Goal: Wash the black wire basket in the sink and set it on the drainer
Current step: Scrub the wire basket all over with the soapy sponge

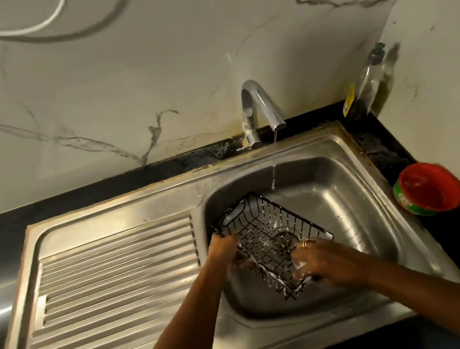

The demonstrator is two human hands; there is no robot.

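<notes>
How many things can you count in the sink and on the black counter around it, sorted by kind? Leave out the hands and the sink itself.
black wire basket: 1
bottle: 1
red tub: 1
tap: 1
Total: 4

Home kitchen, viewed from above at the washing-up spot. A stainless steel sink (348, 190) is set into a black countertop (73, 202), with its ribbed drainer (116, 271) at 9 o'clock from the bowl. At 12 o'clock a curved chrome tap (260, 107) runs a thin stream of water. White marble-look wall panels (142, 66) with grey veins rise behind. At 2 o'clock a clear bottle (366, 85) with a grey cap stands in the corner. At 3 o'clock a round red tub (431, 188) with a green label sits on the counter.
</notes>
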